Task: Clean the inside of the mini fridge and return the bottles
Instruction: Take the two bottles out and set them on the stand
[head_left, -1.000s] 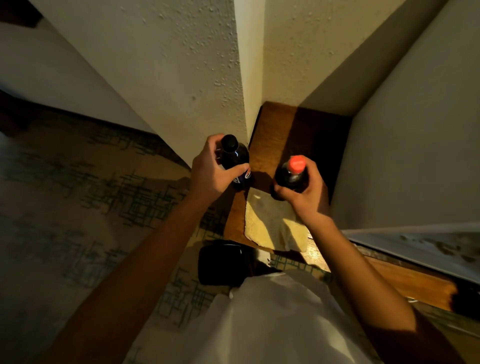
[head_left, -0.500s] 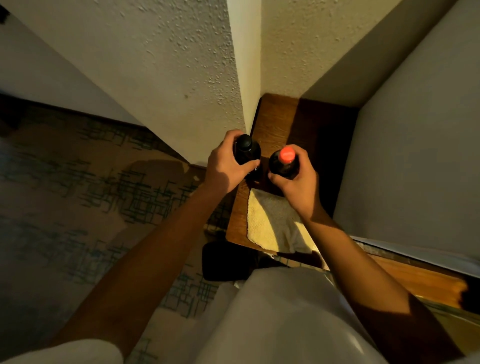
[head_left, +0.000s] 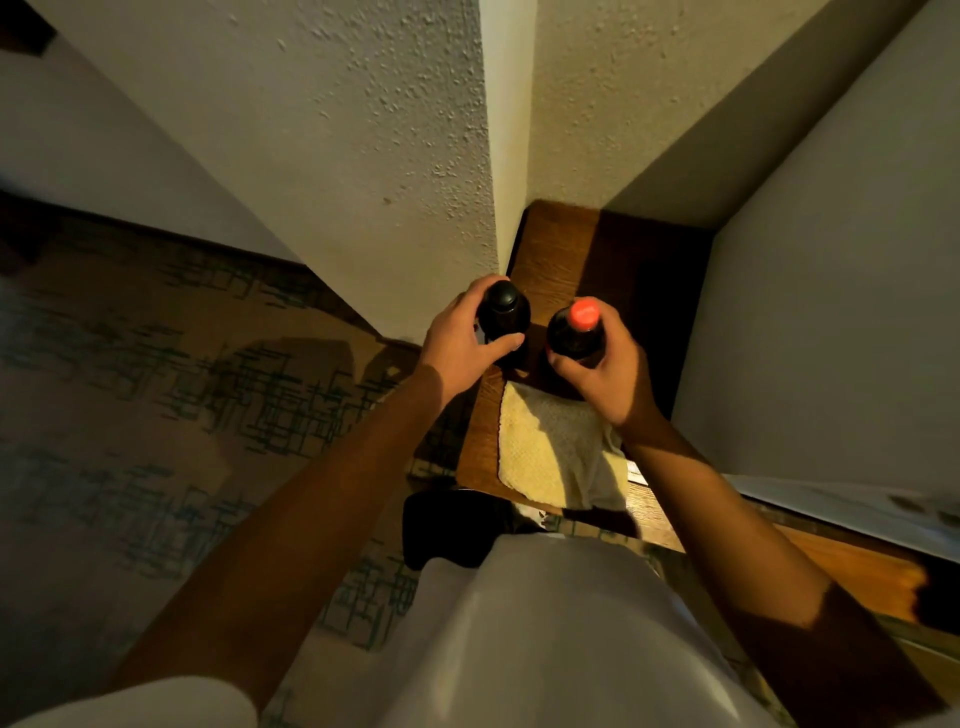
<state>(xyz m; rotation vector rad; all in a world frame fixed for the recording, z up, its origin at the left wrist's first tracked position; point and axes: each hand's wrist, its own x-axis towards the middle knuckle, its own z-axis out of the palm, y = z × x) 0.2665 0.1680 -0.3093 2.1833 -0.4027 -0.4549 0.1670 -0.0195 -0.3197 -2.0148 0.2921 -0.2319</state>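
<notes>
Seen from above, a dark bottle with a black cap (head_left: 503, 310) is gripped by my left hand (head_left: 460, 347), whose fingers curl round its shoulder. Beside it, a dark bottle with a red cap (head_left: 577, 327) is held by my right hand (head_left: 608, 371) in the same way. Both bottles are over the wooden surface (head_left: 550, 249), just beyond a yellow cloth (head_left: 545, 457) that lies flat there. Whether the bottles stand on the wood or hang just above it I cannot tell. The fridge interior is not visible.
A textured white wall corner (head_left: 488, 156) rises right behind the bottles. A pale flat panel (head_left: 831, 312) closes in the right side. Patterned carpet (head_left: 182, 389) covers the floor on the left, and a dark shoe (head_left: 447, 530) shows below the cloth.
The two bottles came closer together and moved toward the wall corner, away from the cloth. The view shifted forward and down a little.
</notes>
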